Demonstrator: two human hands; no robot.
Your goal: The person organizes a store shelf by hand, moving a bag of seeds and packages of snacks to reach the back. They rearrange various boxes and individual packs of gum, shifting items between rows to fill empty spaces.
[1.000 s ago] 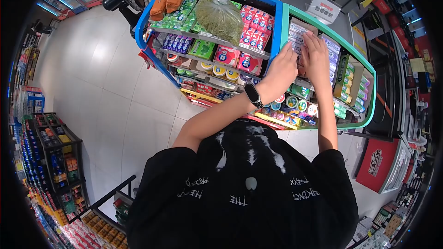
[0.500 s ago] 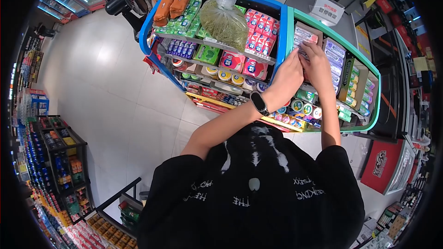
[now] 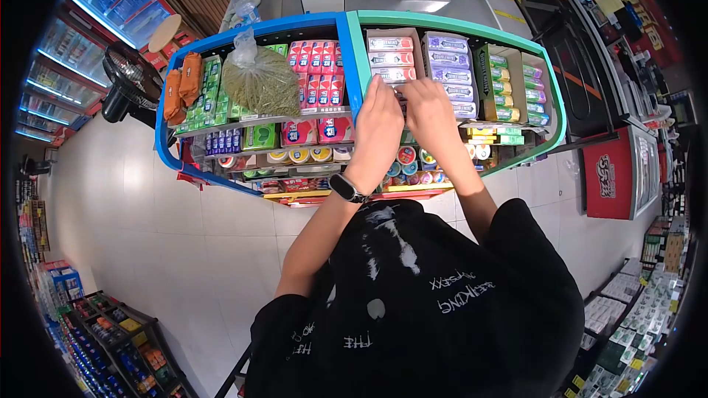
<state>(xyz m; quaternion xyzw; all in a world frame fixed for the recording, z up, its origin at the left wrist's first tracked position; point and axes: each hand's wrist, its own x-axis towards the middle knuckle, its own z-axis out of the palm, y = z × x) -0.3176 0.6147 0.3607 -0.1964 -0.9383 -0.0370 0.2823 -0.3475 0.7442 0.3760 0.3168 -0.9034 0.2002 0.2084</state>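
My left hand (image 3: 380,119) is at the front of an open box of white and orange Doublemint packs (image 3: 391,59), its fingers pressed together and pointing away from me. Close beside it, my right hand (image 3: 429,114) is closed with curled fingers. The fingertips of both hands nearly meet over the nearest packs, and what they grip there is hidden. Just right of the box stand purple and white Doublemint packs (image 3: 450,77). Farther right are a dark green box (image 3: 484,81) and yellow-green rolls (image 3: 504,88).
A blue-framed rack (image 3: 346,51) on the left adjoins the green-framed one (image 3: 472,26). A bag of green granules (image 3: 258,81) rests on gum boxes, near orange pouches (image 3: 190,77). A black fan (image 3: 129,81) stands left; a red freezer (image 3: 608,177) stands right.
My view has turned to the right, so the racks appear farther left and more level. Both hands remain at the orange and white packs, with the right hand's fingers now more curled.
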